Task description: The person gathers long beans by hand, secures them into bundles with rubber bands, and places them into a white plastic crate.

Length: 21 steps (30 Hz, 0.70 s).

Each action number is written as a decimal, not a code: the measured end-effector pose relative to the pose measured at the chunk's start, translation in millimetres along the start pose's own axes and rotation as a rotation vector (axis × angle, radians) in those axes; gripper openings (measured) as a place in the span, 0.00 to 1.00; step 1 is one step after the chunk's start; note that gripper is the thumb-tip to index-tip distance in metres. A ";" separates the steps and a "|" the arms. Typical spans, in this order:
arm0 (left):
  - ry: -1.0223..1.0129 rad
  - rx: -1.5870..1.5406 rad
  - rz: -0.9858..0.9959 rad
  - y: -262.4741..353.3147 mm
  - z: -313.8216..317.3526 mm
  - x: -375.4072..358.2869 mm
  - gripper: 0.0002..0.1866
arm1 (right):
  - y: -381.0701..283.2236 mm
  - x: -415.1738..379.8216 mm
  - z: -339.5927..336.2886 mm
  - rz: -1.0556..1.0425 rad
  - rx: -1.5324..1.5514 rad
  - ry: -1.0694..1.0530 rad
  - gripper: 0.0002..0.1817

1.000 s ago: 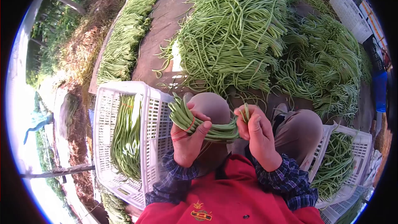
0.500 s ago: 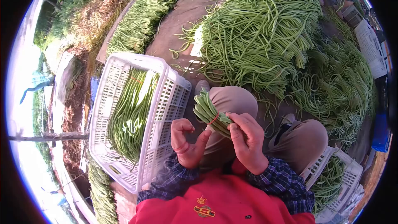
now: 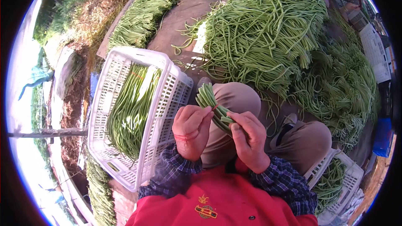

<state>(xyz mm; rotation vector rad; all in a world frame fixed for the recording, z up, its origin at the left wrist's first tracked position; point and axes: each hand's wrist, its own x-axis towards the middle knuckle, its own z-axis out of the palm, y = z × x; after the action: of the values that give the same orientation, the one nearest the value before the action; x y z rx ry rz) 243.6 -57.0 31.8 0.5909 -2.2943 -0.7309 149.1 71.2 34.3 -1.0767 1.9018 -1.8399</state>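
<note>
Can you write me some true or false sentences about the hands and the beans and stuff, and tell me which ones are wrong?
1. The right hand holds a bundle of beans. True.
2. The left hand is spread wide open. False: its fingertips are drawn together, close to the red band on the bundle.
3. The left crate has long green beans in it. True.
4. The person's top is white. False: its front is red.
5. The big bean pile lies on the ground beyond the knees. True.
</note>
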 end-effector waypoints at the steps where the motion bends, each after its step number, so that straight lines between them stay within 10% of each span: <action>1: 0.030 0.011 0.013 -3.1 4.8 0.5 0.08 | -0.4 -0.2 0.6 -0.011 -0.007 0.000 0.10; 21: -0.200 -0.028 -0.074 -24.3 13.9 -3.6 0.05 | -9.2 -0.4 22.0 -0.180 -0.291 -0.140 0.12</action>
<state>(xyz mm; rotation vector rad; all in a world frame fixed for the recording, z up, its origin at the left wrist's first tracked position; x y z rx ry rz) 241.6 -68.2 6.0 0.6162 -2.4512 -0.8915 166.8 56.2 39.7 -1.4725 2.0912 -1.5545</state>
